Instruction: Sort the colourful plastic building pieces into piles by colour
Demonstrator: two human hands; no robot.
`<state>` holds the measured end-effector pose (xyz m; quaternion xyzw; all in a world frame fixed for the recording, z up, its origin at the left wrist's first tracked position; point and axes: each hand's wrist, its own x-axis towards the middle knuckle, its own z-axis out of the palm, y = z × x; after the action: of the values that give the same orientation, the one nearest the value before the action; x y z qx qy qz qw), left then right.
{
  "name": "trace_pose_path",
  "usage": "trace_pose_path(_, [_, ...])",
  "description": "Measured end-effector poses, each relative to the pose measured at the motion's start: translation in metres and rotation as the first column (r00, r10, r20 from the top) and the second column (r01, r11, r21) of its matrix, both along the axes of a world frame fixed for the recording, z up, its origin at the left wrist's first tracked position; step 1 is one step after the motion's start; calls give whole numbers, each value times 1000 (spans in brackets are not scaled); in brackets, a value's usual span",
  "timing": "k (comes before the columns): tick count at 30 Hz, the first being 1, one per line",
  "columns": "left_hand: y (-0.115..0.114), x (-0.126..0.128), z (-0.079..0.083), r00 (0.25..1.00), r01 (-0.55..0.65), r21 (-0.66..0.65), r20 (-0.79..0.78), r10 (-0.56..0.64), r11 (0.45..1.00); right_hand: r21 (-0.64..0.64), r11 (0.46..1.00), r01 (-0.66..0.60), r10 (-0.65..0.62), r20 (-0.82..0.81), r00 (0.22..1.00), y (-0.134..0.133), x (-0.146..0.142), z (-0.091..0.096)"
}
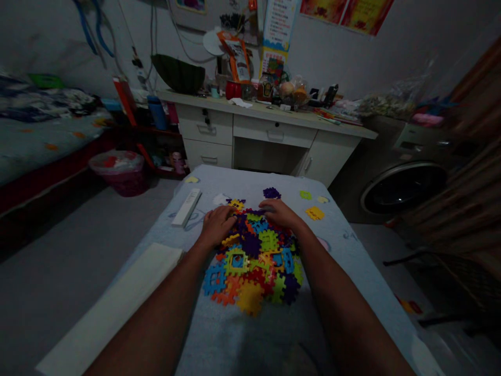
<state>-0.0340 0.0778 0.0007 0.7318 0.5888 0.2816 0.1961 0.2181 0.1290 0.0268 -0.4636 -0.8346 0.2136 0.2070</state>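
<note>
A heap of colourful interlocking plastic puzzle tiles (254,261) lies on a table covered with a light blue cloth (344,245). My left hand (216,224) rests palm down on the far left edge of the heap, fingers curled over the tiles. At the far right edge my right hand (279,212) lies the same way, its fingers bent over the pieces. Whether either hand grips a tile is hidden. Loose tiles lie beyond: a purple one (271,193), a green one (305,195) and a yellow one (315,212).
A long white box (187,207) lies on the cloth to the left, and a white sheet (129,297) hangs at the near left edge. Behind stand a cluttered white desk (270,130), a pink bin (119,171), a bed (39,141) and a washing machine (403,183).
</note>
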Motion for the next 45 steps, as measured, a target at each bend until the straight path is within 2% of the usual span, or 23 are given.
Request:
trace_pose_path(3, [-1, 1, 3, 998, -32, -1, 49, 32, 1000, 1, 1000, -30, 30, 92, 995, -2, -7, -3])
trace_pose_path(6, [-2, 2, 7, 991, -57, -10, 119, 57, 998, -11, 1000, 8, -7, 92, 996, -3, -9, -4])
trace_pose_path(10, [-3, 2, 9, 979, -65, -19, 194, 68, 998, -24, 997, 78, -78, 13, 997, -3, -4, -2])
trace_pose_path(13, [-2, 0, 8, 971, -71, -24, 227, 75, 997, -20, 982, 190, -191, -129, 973, 1, 5, -1])
trace_pose_path(16, [0, -1, 4, 966, -80, -11, 248, 80, 997, -45, 938, 343, -338, -332, 881, 7, 20, -1])
trace_pose_path(20, [3, -2, -3, 972, -84, 54, 225, 70, 995, -148, 848, 510, -504, -523, 687, 13, 37, -8])
trace_pose_path(24, [5, -3, -9, 973, -89, 86, 219, 68, 992, -267, 785, 559, -581, -629, 517, 20, 41, -22])
trace_pose_path(28, [7, -3, -11, 988, -71, 72, 145, 60, 995, -328, 747, 579, -622, -651, 434, 28, 38, -31])
trace_pose_path(34, [5, -3, -7, 997, -34, 45, 66, 31, 998, -315, 725, 612, -653, -595, 469, 35, 39, -37])
trace_pose_path(37, [3, -2, -3, 998, -42, 42, 50, 40, 998, -257, 724, 640, -660, -529, 534, 38, 42, -40])
trace_pose_path(41, [1, -1, 0, 998, -37, 31, 49, 35, 999, -50, 771, 635, -587, -444, 678, 39, 45, -41])
trace_pose_path(45, [2, -2, -1, 994, -47, 38, 99, 43, 998, 19, 810, 587, -531, -403, 746, 34, 45, -38])
